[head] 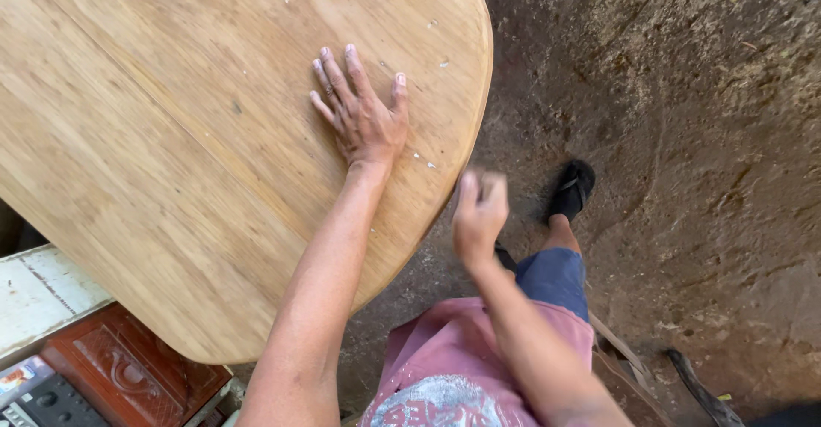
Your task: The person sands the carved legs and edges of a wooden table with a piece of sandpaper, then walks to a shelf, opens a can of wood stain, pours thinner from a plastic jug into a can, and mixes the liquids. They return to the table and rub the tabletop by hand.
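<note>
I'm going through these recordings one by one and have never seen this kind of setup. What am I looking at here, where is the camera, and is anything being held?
No machine here: a person works with bare hands, and the single camera sits on their head, looking down. The left hand lies flat, fingers spread, on a large rounded wooden board. A few pale specks dot the board; otherwise its top looks bare. The right hand hangs off the board's edge, blurred, so I cannot tell whether it holds anything. Below are a dirt floor, the person's foot in a black sandal, and a carved reddish panel at lower left.
</note>
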### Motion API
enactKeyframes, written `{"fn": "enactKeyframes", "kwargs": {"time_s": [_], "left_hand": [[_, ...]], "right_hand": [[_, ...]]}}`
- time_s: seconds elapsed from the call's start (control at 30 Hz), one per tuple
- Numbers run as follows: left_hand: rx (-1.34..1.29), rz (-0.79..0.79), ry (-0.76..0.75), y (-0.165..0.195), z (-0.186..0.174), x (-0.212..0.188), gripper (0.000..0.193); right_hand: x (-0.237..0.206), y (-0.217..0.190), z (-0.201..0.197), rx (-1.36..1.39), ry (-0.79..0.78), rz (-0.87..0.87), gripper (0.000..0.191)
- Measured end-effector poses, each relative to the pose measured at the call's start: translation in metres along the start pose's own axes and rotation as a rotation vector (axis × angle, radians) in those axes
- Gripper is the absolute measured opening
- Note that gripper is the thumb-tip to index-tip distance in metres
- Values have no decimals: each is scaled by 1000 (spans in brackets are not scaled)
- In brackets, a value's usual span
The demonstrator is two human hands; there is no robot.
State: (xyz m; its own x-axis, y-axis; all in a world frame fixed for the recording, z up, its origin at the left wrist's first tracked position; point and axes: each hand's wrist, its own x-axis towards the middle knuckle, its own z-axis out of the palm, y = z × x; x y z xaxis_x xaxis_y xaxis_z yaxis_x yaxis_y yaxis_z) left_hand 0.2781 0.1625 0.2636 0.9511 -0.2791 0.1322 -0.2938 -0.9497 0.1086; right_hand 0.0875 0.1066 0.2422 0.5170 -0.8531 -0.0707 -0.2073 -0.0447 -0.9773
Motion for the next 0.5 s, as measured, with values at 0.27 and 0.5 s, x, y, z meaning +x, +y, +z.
{"fn": "enactKeyframes", "kwargs": {"time_s": [0.27, 0.5], "left_hand": [[-28, -19, 3, -1, 1, 2, 87], [-37, 6, 18, 1, -5, 3, 86]], "right_hand": [[200, 16, 37, -173, -150, -44, 24], [147, -20, 3, -34, -222, -55, 14]]}}
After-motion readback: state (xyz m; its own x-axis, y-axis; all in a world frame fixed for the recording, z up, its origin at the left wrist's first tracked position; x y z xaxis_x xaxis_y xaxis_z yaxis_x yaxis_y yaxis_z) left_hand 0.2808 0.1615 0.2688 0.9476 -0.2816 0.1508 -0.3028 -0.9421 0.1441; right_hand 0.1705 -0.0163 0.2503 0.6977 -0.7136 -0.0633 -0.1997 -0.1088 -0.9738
